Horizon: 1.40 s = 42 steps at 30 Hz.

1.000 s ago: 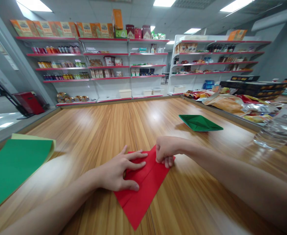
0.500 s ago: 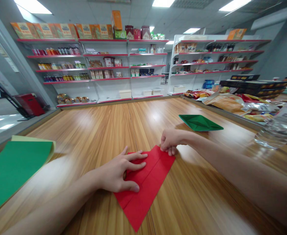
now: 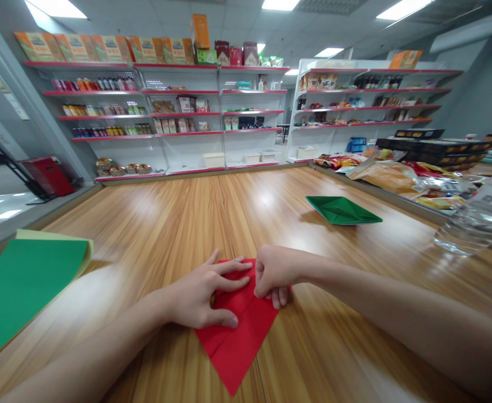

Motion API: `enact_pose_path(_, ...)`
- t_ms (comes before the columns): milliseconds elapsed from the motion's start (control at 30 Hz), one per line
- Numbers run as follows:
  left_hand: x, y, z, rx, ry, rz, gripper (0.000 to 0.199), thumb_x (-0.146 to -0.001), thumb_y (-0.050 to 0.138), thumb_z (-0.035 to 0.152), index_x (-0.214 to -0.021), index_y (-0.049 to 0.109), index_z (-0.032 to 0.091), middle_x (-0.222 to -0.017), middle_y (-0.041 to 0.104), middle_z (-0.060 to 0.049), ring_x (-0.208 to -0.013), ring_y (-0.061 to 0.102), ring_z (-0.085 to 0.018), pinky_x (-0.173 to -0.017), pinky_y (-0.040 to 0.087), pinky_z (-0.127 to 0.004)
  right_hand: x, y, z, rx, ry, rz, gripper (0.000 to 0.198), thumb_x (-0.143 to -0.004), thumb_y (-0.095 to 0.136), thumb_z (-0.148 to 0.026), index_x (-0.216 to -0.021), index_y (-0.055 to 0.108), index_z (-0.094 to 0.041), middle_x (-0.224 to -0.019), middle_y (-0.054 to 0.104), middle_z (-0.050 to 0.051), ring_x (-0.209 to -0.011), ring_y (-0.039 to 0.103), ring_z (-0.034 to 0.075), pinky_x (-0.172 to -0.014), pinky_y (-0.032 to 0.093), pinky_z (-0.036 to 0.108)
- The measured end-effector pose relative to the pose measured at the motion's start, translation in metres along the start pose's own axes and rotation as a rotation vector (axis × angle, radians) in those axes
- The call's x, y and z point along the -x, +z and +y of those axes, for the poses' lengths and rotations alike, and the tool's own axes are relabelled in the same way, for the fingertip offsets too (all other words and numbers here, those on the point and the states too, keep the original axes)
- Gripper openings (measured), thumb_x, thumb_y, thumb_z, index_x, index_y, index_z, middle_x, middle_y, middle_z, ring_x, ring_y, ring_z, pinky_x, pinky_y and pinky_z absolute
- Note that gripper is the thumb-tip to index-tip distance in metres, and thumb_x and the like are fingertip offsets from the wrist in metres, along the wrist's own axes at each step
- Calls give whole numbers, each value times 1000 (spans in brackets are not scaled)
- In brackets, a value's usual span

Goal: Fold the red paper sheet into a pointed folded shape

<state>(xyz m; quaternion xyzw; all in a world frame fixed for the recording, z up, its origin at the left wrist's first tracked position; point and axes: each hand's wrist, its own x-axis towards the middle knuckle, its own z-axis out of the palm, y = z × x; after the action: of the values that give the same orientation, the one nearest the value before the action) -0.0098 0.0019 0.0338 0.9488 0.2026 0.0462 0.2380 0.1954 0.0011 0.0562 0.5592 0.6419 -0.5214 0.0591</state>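
Note:
A folded sheet of red paper (image 3: 246,347) lies on the wooden table, one pointed corner toward me and a crease running across it. My left hand (image 3: 206,291) rests flat on its left side, fingers spread and thumb extended. Over the upper right part, my right hand (image 3: 275,274) is closed, with curled fingers against the paper near its right edge. That hand covers the paper's top right portion, so the fold beneath it is hidden. Beyond my right hand sits a folded green paper piece (image 3: 342,211).
Green sheets (image 3: 27,285) with a pale yellow one lie at the table's left. A clear plastic bottle (image 3: 472,218) stands at the right, near packaged snacks (image 3: 397,176) and stacked black boxes (image 3: 434,150). Stocked shelves (image 3: 187,115) line the back.
My right hand has moved left and toward me across the red paper, from its top right corner to nearer my left hand. The left hand stays in place.

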Motion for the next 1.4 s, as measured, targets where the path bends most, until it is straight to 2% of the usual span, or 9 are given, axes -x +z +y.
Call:
enact_pose_path(367,0,4,-4,-4,12,15,68,-78,65,51,-138,40,32,-150,31,-10,-136,30,-34,-108,-4,-63,0,-16,4,63,78,47,12,-66,58,-6,-54,59,-8,-41,59,0,-36,56,10,-38,47,17)
enact_pose_path(700,1,2,0,-24,-9,7,68,-79,65,49,-138,38,33,-150,31,-8,-137,28,-33,-108,1,-64,-4,-39,23,7,53,79,13,-69,61,-8,-56,59,-8,-42,60,1,-38,57,10,-41,49,17)
enact_pose_path(933,1,3,0,-18,-1,27,67,-78,67,47,-137,40,32,-149,34,-9,-136,29,-33,-107,7,-65,-14,-56,42,13,21,89,10,-66,68,-15,-61,62,-9,-48,64,3,-42,61,12,-42,51,19)
enact_pose_path(1400,1,2,-2,-17,-27,1,68,-79,64,51,-139,37,33,-150,32,-8,-137,27,-33,-107,0,-65,-26,-81,66,-43,42,158,9,-66,68,-13,-62,63,-8,-52,66,5,-41,61,13,-41,51,20)
